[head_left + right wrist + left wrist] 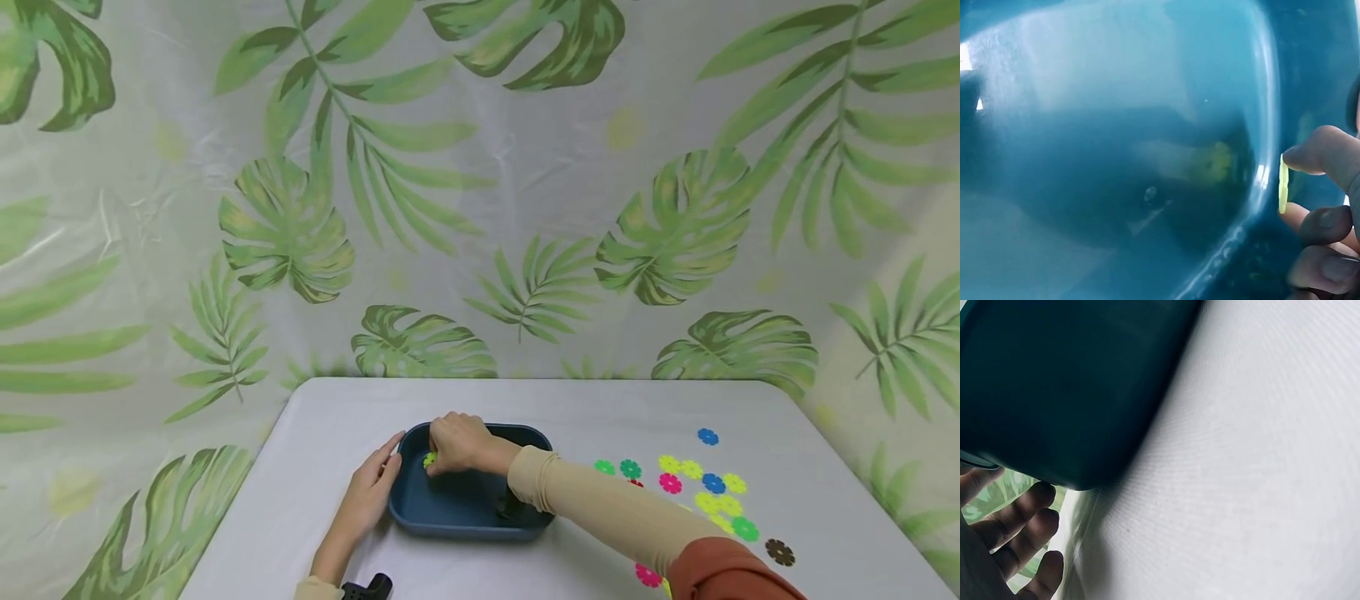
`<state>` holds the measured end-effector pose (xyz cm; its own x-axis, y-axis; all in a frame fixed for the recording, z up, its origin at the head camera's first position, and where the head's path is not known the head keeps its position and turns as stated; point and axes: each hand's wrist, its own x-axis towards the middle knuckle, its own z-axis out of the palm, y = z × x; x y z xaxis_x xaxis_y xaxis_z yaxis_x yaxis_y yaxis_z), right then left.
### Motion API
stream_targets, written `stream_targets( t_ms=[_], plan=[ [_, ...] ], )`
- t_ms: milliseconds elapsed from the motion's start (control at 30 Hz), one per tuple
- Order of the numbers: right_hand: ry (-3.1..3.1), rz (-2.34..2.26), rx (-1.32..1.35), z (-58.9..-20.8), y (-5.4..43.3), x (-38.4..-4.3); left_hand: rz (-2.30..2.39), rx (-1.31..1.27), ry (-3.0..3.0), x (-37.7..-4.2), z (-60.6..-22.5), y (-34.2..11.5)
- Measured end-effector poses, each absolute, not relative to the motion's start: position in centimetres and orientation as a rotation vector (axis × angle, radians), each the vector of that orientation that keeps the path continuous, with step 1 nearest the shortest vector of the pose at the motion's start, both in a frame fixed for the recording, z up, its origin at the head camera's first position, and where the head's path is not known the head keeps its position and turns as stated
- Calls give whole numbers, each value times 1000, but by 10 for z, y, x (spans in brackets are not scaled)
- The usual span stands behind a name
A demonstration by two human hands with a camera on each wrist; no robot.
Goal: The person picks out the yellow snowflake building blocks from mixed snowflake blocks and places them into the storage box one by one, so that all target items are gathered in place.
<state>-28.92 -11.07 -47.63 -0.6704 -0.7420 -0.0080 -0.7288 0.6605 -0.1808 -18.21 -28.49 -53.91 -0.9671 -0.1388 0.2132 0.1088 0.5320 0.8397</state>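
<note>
A dark blue rectangular tray with rounded corners stands on the white table. My right hand reaches into its left part and pinches a yellow-green flower-shaped disc between thumb and fingertips. Seen from the right wrist, the disc is edge-on beside the tray's inner wall, and a blurred yellow reflection shows on the glossy surface. At the tray's left end my left hand rests with thumb and fingers against the rim. Its loosely bent fingers spread along the outside of the tray in the left wrist view.
Right of the tray lie scattered flower-shaped discs: yellow ones, green, blue, pink and a brown one. My right sleeve covers part of them. A leaf-patterned curtain hangs behind the table.
</note>
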Motion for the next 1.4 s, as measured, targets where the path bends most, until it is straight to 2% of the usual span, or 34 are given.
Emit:
stream_targets(
  t_ms=[1400],
  plan=[
    [2753, -226, -1203, -496, -121, -289, -1393, 38, -2548, -181, -535, -284]
  ],
)
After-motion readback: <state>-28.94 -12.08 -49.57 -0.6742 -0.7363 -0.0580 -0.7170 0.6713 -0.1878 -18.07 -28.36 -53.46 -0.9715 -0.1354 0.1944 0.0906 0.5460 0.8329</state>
